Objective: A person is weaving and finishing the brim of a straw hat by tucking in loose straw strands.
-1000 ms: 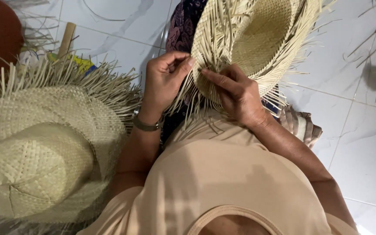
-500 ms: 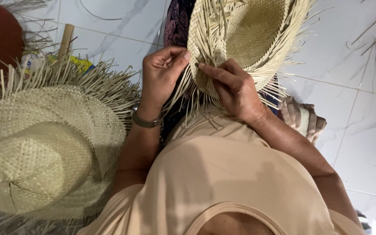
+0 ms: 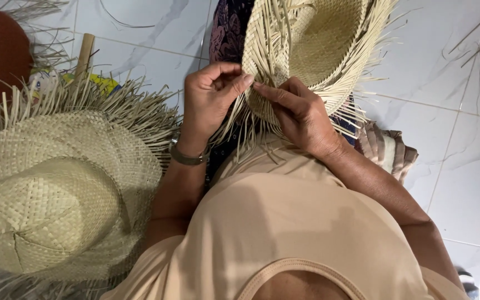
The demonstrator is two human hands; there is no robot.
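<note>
Two hands on one unfinished straw hat [image 3: 318, 50], held up in front of the chest, crown opening facing the camera, loose strands fringing the whole brim.

Left hand [image 3: 209, 100]: pinched shut, thumb and fingertips closed on brim strands at the near-left edge of the hat. Metal bracelet [image 3: 187, 157] on that wrist.

Right hand [image 3: 301, 114]: just right of the left one, fingertips almost meeting. Index finger laid along the woven edge, other fingers curled under the brim. Looks like it grips the brim, but the contact under the weave is hidden.

Handling, my read: hat is light, weave is flexible but holds its shape. Single strands are thin, springy, likely to crease or snap if bent sharply, and smooth enough to slip from a loose pinch. Best hold is the woven band of the brim right beside the working strands, not the free ends; the crown would dent under a squeeze.

Nearby: second straw hat [image 3: 56, 189], crown up, fringed the same way, lies on the floor below and left of the left forearm, well apart from both hands. Folded striped cloth [image 3: 387, 150] sits right of the right forearm on the white tile floor [image 3: 451, 128].
</note>
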